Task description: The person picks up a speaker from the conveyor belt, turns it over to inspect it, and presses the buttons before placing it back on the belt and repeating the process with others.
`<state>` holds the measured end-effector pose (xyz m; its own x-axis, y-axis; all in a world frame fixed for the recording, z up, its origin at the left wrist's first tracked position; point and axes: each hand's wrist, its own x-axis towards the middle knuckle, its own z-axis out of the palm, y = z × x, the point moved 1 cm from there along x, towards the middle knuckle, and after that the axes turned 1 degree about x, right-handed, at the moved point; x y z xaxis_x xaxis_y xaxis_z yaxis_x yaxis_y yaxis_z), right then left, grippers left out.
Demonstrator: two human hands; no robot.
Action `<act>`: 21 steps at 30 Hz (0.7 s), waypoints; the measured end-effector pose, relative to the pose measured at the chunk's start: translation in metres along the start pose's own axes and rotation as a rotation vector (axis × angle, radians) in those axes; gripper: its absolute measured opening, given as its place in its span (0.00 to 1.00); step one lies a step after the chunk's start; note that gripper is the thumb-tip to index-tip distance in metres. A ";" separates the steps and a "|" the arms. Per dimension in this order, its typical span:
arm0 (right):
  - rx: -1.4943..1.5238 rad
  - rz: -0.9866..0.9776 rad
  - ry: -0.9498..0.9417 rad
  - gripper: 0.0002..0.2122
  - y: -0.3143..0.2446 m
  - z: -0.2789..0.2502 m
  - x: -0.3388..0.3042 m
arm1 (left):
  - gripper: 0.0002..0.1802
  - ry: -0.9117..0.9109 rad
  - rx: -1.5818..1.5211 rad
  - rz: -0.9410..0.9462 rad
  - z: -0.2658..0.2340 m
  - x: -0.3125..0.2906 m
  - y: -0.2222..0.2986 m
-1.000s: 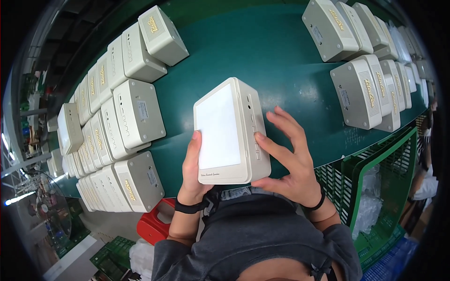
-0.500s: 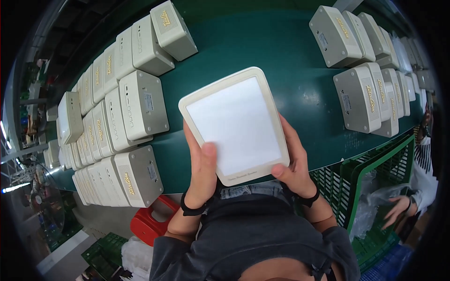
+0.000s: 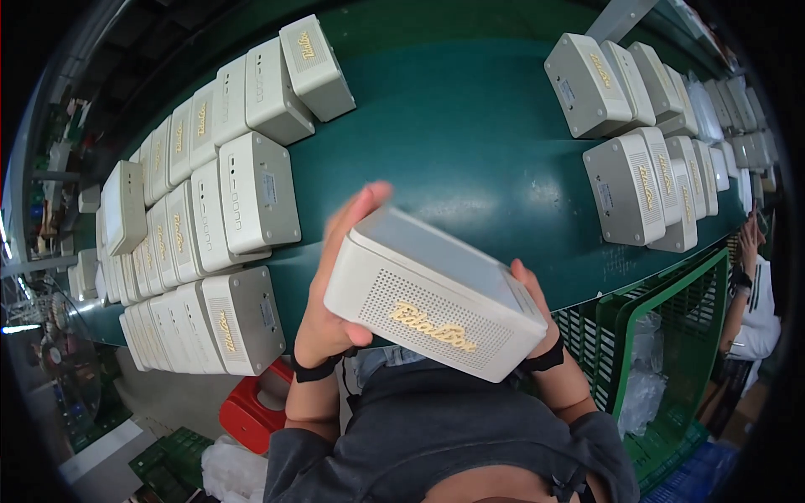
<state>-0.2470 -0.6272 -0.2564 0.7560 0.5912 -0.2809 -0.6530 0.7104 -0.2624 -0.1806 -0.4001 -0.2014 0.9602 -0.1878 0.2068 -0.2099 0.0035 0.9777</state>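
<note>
Left hand: the person's left hand wraps one end of the box, some fingers along the screen side, a fingertip under the lower corner; slightly blurred.
Right hand: the right hand grips the other end, mostly hidden behind it.
Cream box: the cream box is held at a tilt above the near edge of the green table, its perforated, gold-lettered face toward the wearer.
Boxes at left: three rows of similar boxes stand on the table's left part.
Boxes at right: two more rows stand toward its right end.
Red stool: the stool sits below the table's near edge, leftward.
Green crate: the crate, holding clear plastic, is beside that edge, rightward.
Co-worker: a person in white is near the table's right end.
</note>
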 end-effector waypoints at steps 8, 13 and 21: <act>-0.664 -0.513 0.175 0.43 -0.015 0.033 0.000 | 0.54 -0.090 0.105 -0.126 0.001 0.001 0.004; -1.274 -0.449 0.108 0.42 -0.039 0.060 -0.015 | 0.55 -0.154 0.116 -0.278 0.000 -0.001 0.021; -0.353 -0.909 0.621 0.33 -0.024 0.017 -0.060 | 0.43 0.085 -0.294 -0.008 -0.026 -0.022 0.000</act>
<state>-0.2758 -0.6734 -0.2170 0.8650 -0.4430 -0.2358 0.0708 0.5729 -0.8165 -0.1971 -0.3706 -0.2054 0.9763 -0.1060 0.1889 -0.1516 0.2891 0.9452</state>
